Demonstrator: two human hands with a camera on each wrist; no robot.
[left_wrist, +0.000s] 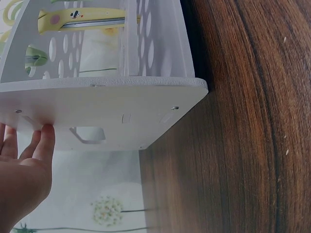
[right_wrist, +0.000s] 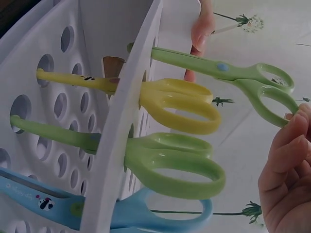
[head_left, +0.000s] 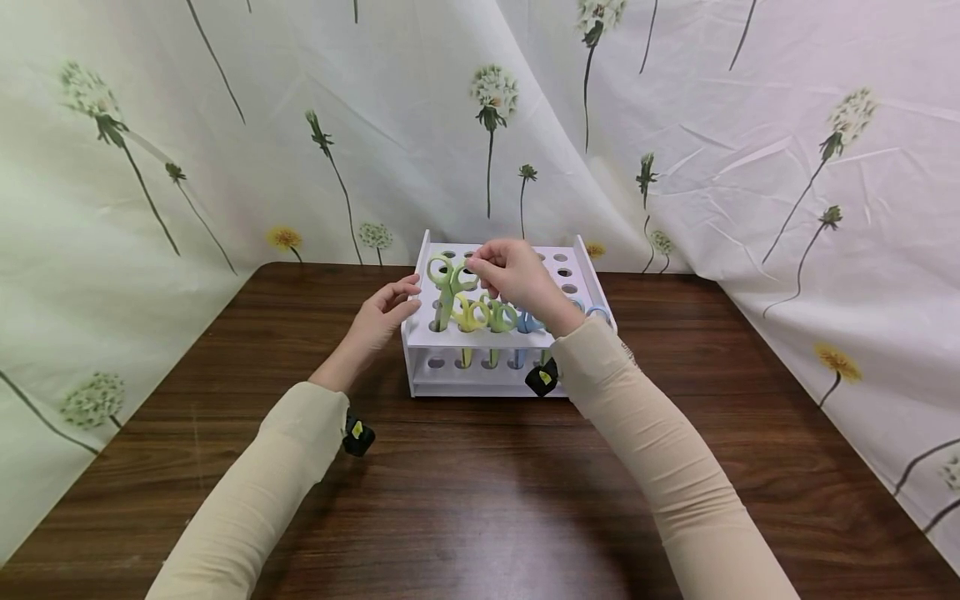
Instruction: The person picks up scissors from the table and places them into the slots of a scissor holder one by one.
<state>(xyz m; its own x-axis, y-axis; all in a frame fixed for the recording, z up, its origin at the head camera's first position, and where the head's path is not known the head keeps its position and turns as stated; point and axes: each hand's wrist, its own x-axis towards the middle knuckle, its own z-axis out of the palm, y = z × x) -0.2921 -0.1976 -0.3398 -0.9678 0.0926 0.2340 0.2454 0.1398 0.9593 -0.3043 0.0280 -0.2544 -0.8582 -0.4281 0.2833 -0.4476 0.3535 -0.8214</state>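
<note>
My right hand pinches one handle loop of a light green pair of scissors. Its blades point down, their tip through the front-left hole of the white two-tier rack. In the right wrist view these scissors stand out farther than their neighbours. Fingers of my left hand touch the rack's left side panel from outside. Along the front row stand yellow scissors, another green pair and a blue pair, blades down through the holes.
A further blue handle shows at the row's right end, partly behind my right forearm. The rack stands toward the back of a dark wooden table. Close behind it hangs a white curtain with dandelion prints.
</note>
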